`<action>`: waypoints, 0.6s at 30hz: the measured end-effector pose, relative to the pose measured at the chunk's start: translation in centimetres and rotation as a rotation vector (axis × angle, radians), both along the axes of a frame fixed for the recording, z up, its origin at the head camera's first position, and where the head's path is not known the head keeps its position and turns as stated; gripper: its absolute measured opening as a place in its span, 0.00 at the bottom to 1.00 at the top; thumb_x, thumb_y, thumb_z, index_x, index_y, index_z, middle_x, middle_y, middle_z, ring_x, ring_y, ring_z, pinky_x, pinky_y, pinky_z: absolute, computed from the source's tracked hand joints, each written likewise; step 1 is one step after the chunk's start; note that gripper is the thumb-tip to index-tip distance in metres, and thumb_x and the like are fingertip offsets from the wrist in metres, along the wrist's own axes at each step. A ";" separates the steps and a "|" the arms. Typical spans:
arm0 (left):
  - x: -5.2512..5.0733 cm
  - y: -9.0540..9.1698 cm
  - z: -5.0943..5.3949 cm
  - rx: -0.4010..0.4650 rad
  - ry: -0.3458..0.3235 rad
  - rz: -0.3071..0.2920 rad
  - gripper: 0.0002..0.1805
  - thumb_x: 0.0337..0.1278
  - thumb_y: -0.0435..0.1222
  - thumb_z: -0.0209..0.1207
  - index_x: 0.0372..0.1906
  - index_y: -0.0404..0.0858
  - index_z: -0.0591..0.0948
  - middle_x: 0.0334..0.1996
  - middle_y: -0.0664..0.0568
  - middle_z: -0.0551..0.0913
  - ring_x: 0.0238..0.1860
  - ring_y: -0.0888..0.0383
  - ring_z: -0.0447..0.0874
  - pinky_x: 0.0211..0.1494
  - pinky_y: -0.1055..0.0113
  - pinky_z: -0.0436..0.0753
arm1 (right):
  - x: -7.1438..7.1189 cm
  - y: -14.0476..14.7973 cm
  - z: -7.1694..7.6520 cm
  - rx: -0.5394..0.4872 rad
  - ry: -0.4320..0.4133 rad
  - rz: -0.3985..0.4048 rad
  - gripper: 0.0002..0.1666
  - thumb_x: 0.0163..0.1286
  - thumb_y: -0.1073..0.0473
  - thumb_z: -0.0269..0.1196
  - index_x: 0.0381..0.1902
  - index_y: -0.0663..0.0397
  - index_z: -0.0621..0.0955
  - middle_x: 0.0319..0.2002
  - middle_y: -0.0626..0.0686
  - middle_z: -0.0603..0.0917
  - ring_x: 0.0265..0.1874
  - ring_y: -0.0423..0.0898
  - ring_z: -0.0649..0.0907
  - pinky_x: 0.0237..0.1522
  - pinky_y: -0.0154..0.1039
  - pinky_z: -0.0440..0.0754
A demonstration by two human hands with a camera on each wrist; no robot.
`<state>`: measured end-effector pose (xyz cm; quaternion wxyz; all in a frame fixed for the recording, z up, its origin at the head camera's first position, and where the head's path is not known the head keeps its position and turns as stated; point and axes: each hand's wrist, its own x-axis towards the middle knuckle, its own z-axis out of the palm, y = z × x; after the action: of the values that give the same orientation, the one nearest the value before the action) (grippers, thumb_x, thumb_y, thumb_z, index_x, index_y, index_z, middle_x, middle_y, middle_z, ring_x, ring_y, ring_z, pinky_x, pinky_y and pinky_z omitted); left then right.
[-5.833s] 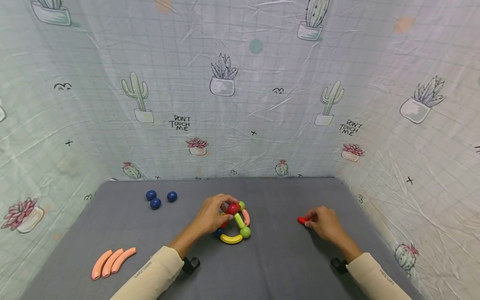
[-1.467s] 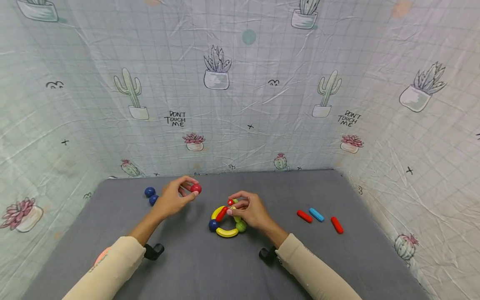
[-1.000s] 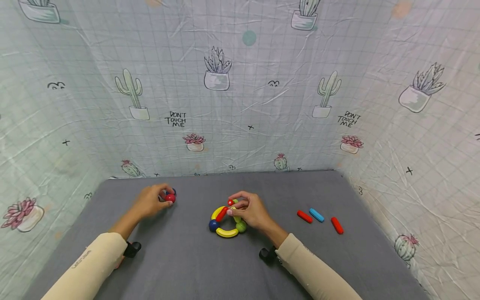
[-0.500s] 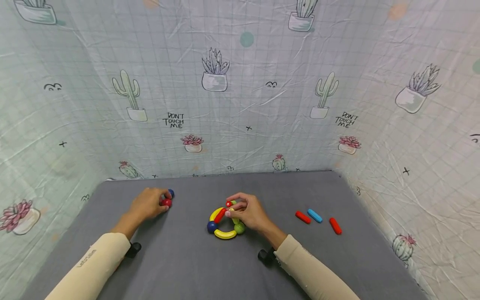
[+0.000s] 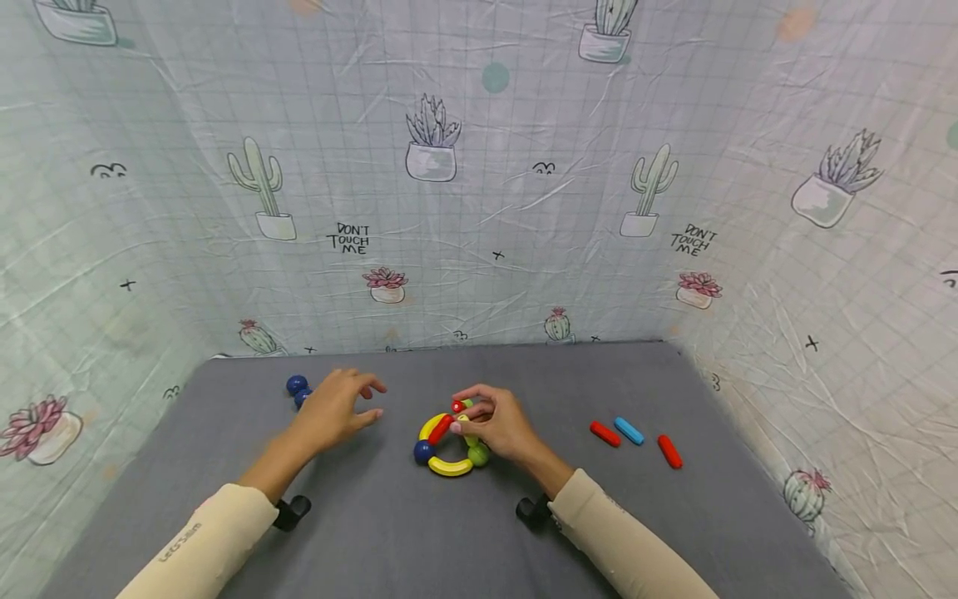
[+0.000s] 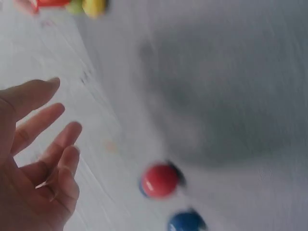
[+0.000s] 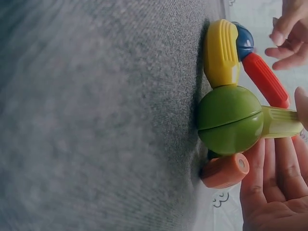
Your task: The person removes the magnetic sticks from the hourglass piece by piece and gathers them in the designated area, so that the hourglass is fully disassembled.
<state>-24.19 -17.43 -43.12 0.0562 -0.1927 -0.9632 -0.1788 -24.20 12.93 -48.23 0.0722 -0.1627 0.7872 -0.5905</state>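
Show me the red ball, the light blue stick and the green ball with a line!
Red ball [image 6: 160,181], left wrist view: middle of its round side.
Light blue stick [image 5: 629,430], head view: middle of its length.
Green ball [image 7: 230,121], right wrist view: middle, on its line.

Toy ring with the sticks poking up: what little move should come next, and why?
I'd maybe have the left grip steady the red stick leaning in over the ring. The left looks empty, the right grip pinches the light green stick, and I see no ball joining those sticks' raised ends.
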 end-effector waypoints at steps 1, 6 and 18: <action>0.3 0.6 0.0 0.007 -0.010 -0.020 0.16 0.61 0.42 0.75 0.52 0.45 0.88 0.46 0.46 0.88 0.50 0.47 0.81 0.50 0.48 0.82 | 0.0 0.0 0.0 0.006 0.004 0.001 0.25 0.65 0.60 0.78 0.59 0.48 0.86 0.43 0.55 0.94 0.37 0.43 0.92 0.40 0.37 0.89; 1.8 3.5 -0.4 0.054 -0.067 -0.100 0.16 0.61 0.43 0.76 0.52 0.47 0.88 0.44 0.49 0.88 0.51 0.47 0.82 0.51 0.50 0.82 | 0.0 0.2 0.1 0.040 0.025 0.009 0.27 0.64 0.59 0.78 0.62 0.45 0.85 0.43 0.52 0.94 0.34 0.44 0.90 0.33 0.35 0.86; 2.8 6.5 -3.1 0.157 -0.096 -0.134 0.17 0.57 0.38 0.78 0.50 0.44 0.87 0.39 0.53 0.87 0.42 0.53 0.83 0.46 0.58 0.80 | 0.4 0.8 0.6 0.088 0.063 0.048 0.28 0.64 0.64 0.78 0.62 0.50 0.84 0.46 0.55 0.93 0.40 0.47 0.92 0.39 0.36 0.89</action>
<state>-21.44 -10.94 -46.25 0.0130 -0.2427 -0.9327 -0.2663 -23.82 13.76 -47.67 0.0686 -0.1970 0.8102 -0.5478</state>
